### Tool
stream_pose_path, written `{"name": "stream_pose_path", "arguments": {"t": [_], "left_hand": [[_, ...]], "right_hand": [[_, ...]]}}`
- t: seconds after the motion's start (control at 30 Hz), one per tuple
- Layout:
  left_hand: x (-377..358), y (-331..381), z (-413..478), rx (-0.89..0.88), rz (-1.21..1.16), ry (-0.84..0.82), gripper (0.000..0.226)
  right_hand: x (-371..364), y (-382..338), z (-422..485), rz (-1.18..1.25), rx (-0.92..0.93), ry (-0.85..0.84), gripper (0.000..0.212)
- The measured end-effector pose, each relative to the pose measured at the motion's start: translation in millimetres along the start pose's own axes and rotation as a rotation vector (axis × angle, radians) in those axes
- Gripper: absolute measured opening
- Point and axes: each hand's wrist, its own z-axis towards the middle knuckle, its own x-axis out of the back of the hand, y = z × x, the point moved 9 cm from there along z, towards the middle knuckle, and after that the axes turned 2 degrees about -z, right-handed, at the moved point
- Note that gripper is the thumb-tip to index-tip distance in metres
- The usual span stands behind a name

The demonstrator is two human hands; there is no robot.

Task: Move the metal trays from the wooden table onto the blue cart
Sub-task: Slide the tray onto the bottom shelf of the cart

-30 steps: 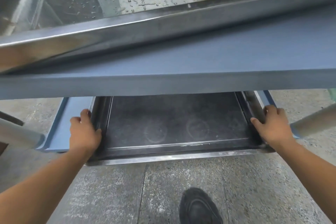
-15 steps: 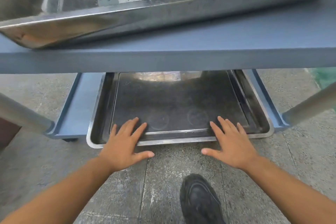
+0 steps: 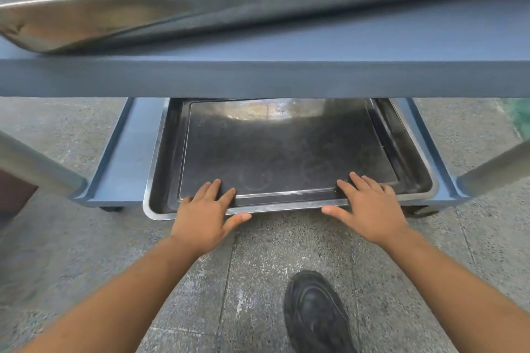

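A dark metal tray (image 3: 286,152) lies on the bottom shelf (image 3: 129,157) of the blue cart, its near rim overhanging the shelf's front edge. My left hand (image 3: 205,215) rests flat on the tray's near left rim with straight, spread fingers. My right hand (image 3: 370,209) lies the same way on the near right rim, thumb pointing inward. Another wet metal tray (image 3: 200,0) sits on the cart's top shelf (image 3: 286,77), close under the camera.
Two grey cart posts (image 3: 34,169) (image 3: 496,169) stand at the left and right of the bottom shelf. A black shoe (image 3: 315,315) is planted on the speckled concrete floor (image 3: 86,252) just in front of the cart.
My hands let go of the tray's side rims and moved to its near rim, fingers flat. The tray slid further in on the bottom shelf, and the view rose slightly.
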Motion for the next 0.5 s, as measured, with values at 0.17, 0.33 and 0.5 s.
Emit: {"name": "stream_pose_path", "arguments": {"t": [0.17, 0.33, 0.5], "left_hand": [[0.2, 1.8, 16.3, 0.037, 0.006, 0.005, 0.098], [1.8, -1.2, 30.8, 0.062, -0.013, 0.011, 0.095], [3.8, 0.8, 45.1, 0.1, -0.04, 0.012, 0.099]], "right_hand": [[7.4, 12.0, 21.5, 0.035, -0.015, 0.038, 0.113], [10.0, 16.8, 42.6, 0.044, -0.035, 0.032, 0.116], [10.3, 26.0, 63.0, 0.027, -0.079, 0.029, 0.114]]}}
